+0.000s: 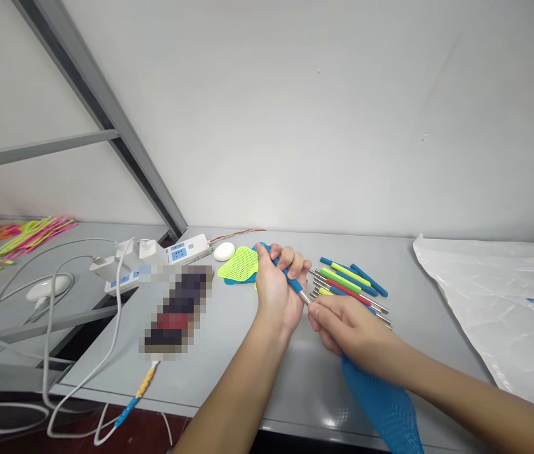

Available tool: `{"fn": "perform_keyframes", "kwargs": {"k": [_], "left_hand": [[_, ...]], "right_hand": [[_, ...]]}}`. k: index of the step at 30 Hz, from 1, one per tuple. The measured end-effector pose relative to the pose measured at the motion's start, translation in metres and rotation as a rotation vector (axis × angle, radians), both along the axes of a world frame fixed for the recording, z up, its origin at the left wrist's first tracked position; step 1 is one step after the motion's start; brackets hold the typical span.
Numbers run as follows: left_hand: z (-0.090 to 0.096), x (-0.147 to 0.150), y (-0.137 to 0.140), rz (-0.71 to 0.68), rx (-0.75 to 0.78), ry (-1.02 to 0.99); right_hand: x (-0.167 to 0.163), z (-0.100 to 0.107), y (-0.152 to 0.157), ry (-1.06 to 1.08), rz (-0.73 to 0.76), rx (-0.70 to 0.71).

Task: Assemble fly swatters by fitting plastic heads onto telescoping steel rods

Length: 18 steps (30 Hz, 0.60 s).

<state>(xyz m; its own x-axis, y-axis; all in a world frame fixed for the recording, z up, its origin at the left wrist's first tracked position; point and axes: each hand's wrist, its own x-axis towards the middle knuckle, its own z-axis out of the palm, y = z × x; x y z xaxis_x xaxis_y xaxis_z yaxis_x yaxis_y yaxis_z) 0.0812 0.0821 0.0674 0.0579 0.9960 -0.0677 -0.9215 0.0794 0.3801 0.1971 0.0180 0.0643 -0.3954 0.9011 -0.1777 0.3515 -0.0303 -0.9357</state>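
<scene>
The grey tabletop (219, 331) bears coloured rods (341, 280), mesh pieces (239, 263), 1 white disc (224, 251), a power strip (195, 246), plastic packaging (493, 302).

1. We look out from a head-worn camera, facing forward and down over a gray worktop (229, 328).
2. Our upper half takes in the pale wall (295, 126) behind; along the bottom, we catch the worktop's front edge and a strip of dark red floor (139, 435).
3. At close range, we see the left hand (273, 293) and right hand (345, 325) below and right of center, their forearms (243, 388) entering from the bottom and right edges.
4. Our wide view spans bright cords (42, 236) at far left, a slanting metal post (111, 120) and a white plastic bag (498, 302) at right.
</scene>
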Motion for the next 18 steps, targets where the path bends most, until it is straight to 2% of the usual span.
{"fn": "perform_keyframes", "kwargs": {"k": [9, 13, 16, 18], "left_hand": [[-0.002, 0.007, -0.004, 0.038, -0.014, 0.034], [-0.007, 0.010, -0.005, 0.051, -0.006, 0.049], [-0.011, 0.010, -0.005, -0.005, 0.007, 0.087], [-0.015, 0.010, -0.002, -0.068, 0.030, 0.143]], "right_hand": [[0.000, -0.003, 0.001, 0.016, -0.022, 0.009], [0.000, -0.005, 0.003, 0.022, -0.010, -0.034], [0.009, 0.001, 0.009, -0.013, 0.023, -0.022], [0.024, 0.010, 0.014, -0.097, 0.061, 0.043]]}}
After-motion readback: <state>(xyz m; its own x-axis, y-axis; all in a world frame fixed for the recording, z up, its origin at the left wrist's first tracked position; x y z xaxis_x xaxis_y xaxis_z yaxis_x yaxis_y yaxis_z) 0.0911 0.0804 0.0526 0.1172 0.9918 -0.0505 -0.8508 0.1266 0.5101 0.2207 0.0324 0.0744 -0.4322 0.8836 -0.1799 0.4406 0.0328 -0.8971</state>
